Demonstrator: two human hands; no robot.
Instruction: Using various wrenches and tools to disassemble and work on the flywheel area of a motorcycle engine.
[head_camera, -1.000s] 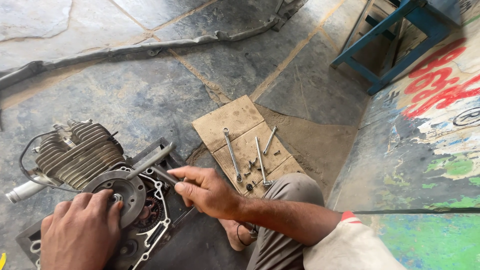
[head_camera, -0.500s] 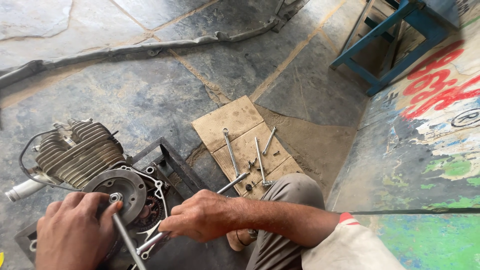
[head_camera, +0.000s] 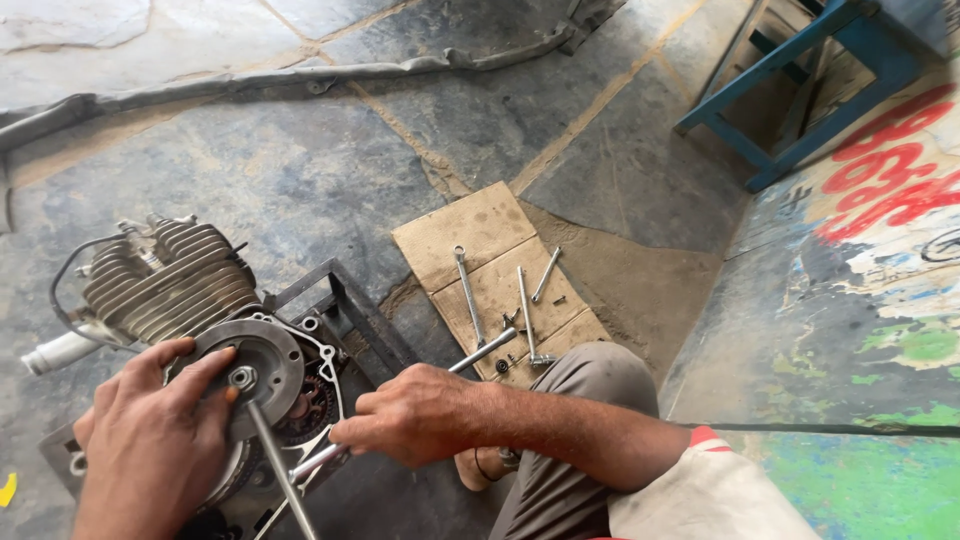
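- Fingers (head_camera: 205, 368) of the left hand (head_camera: 150, 450) were spread and pressed flat on the flywheel (head_camera: 262, 362), thumb at its upper left edge, not closed around anything.
- That flywheel was a round grey disc on the side of the engine (head_camera: 165, 285), which sat low at the left of the floor (head_camera: 300, 170), its finned cylinder pointing up and left.
- At the centre of the disc sat a nut (head_camera: 242, 378), with a thin rod (head_camera: 280, 470) running from it down toward the bottom edge; I could not tell what held the rod.
- Under the engine was a dark metal frame (head_camera: 345, 300), one corner showing just right of the disc.
- Further right, the right hand (head_camera: 420, 415) was closed in a fist around a T-bar (head_camera: 480, 352), a shiny steel bar that stuck out past the knuckles at the upper right and came out again at the lower left near the engine case.
- Beyond that hand lay a cardboard sheet (head_camera: 470, 225) on the floor, with a spanner (head_camera: 467, 295), a second long tool (head_camera: 525, 310) and a shorter one (head_camera: 546, 273) lying on it, apart from each other.
- A knee (head_camera: 590, 390) in grey trousers was bent just below the cardboard, the right forearm crossing above it.
- A long strip of hose (head_camera: 300, 78) ran across the top of the floor.
- At the far right stood a blue stool (head_camera: 790, 90), next to a painted wall (head_camera: 870, 300).
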